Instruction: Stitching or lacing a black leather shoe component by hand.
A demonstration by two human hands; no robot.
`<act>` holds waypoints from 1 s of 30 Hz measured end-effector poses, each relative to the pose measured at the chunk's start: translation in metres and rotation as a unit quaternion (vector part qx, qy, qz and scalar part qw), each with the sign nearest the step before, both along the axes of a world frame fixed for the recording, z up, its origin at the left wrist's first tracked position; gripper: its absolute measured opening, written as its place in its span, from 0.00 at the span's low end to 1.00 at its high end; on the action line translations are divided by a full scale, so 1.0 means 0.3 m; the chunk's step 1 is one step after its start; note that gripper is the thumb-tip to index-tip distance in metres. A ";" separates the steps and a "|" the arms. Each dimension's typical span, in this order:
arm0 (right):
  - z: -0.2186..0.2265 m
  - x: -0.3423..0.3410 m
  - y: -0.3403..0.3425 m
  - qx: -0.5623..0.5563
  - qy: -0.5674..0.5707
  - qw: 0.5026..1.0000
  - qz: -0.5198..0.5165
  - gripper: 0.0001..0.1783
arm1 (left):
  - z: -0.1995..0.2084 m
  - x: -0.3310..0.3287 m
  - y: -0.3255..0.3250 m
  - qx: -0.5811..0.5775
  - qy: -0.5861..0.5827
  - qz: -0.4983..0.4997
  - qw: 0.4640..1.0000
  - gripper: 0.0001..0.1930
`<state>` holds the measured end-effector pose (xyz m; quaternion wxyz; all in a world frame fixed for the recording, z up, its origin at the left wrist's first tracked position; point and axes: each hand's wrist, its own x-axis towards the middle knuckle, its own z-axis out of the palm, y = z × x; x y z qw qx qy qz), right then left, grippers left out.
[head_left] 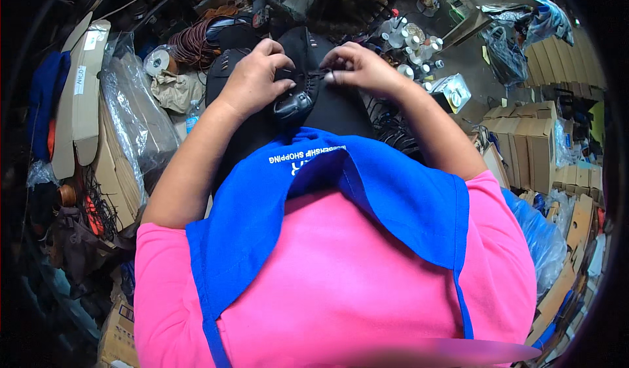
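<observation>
A black shoe (305, 73) rests upright between my black-clad thighs, with a row of lace holes down its middle and a shiny dark end (293, 108) towards me. On its left side is my left hand (262, 74), fingers curled with thumb and forefinger at the shoe's edge; whatever lies between them is too dark to make out. My right hand (354, 68) is at the right side, pinching a thin black lace (319, 73) by the lacing. A blue apron (255, 204) covers my lap's near edge.
Coiled brown cord (196, 43) and a white spool (157, 61) lie to the far left, near cardboard sheets (82, 99) and clear plastic. Several white-capped bottles (409, 40) stand at the far right. Stacked cardboard boxes (524, 142) line the right side.
</observation>
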<state>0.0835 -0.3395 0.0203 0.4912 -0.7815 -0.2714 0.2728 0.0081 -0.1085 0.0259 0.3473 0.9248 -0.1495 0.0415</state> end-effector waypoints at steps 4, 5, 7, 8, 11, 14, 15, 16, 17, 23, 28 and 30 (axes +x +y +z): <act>-0.011 -0.006 0.017 -0.058 -0.201 0.975 0.072 0.12 | -0.010 0.012 0.021 -0.056 0.084 -0.057 0.993 0.09; -0.021 0.002 0.008 -0.056 -0.206 0.975 0.060 0.10 | 0.004 0.010 0.032 -0.057 0.084 -0.057 0.993 0.09; -0.052 0.028 -0.011 -0.026 -0.329 0.943 -0.041 0.11 | 0.033 0.004 0.084 0.004 0.137 -0.023 0.990 0.10; -0.083 0.044 -0.010 -0.002 -0.365 0.924 -0.114 0.11 | 0.035 0.003 0.130 0.041 0.055 -0.009 0.998 0.09; -0.128 0.102 0.011 0.190 -0.002 0.929 -0.318 0.18 | 0.011 0.020 0.225 -0.015 -0.066 0.162 0.984 0.07; -0.112 0.073 0.044 0.395 0.277 0.822 -0.302 0.22 | -0.046 0.034 0.210 -0.382 0.078 0.214 0.896 0.08; -0.087 0.053 0.065 0.461 0.399 0.741 -0.281 0.22 | -0.062 0.029 0.173 -0.477 0.062 0.164 0.862 0.13; -0.047 0.033 0.084 0.459 0.442 0.701 -0.320 0.21 | -0.039 0.025 0.096 -0.573 0.078 0.168 0.799 0.15; -0.053 0.033 0.069 0.458 0.441 0.702 -0.322 0.21 | -0.002 0.028 0.021 -0.661 0.095 0.165 0.726 0.17; -0.091 0.031 -0.046 0.396 0.444 0.791 -0.139 0.26 | -0.116 0.015 0.164 -0.770 0.291 -0.045 0.566 0.21; -0.124 0.015 -0.076 0.415 0.458 0.771 -0.151 0.25 | -0.053 0.020 0.146 -0.701 0.276 0.136 0.643 0.17; -0.092 -0.010 -0.089 0.304 0.455 0.789 -0.278 0.22 | -0.035 0.000 0.241 -0.584 0.256 0.143 0.757 0.14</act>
